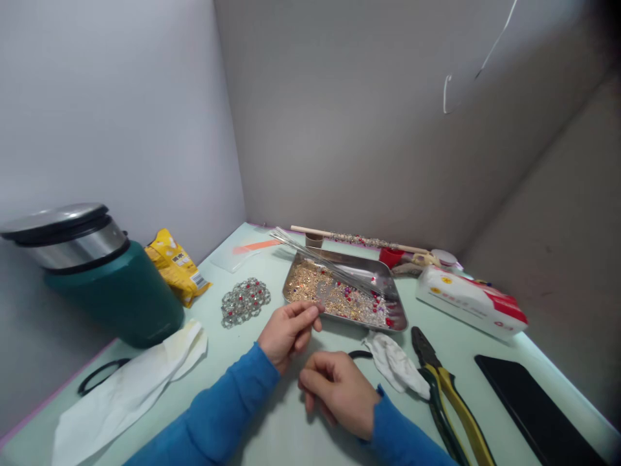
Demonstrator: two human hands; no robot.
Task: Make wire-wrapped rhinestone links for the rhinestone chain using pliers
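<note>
My left hand [288, 333] rests on the pale green table just in front of a metal tray [395, 320], fingers pinched together on something small I cannot make out. A little nearer to me, my right hand [337, 390] lies curled on the table, its fingers closed and tucked under. The tray holds many gold and red beads, and a bundle of thin metal wires [320, 259] lies across it. Left of the tray sits a flat piece of linked clear and red beads [245, 301].
A green container with a steel lid [97, 272] and a yellow packet [177, 265] stand at the left. White tissue [130, 382], a crumpled tissue [395, 366], pliers [449, 395], a tissue pack [470, 301], a black phone [533, 408] and a beaded stick [359, 241] lie around.
</note>
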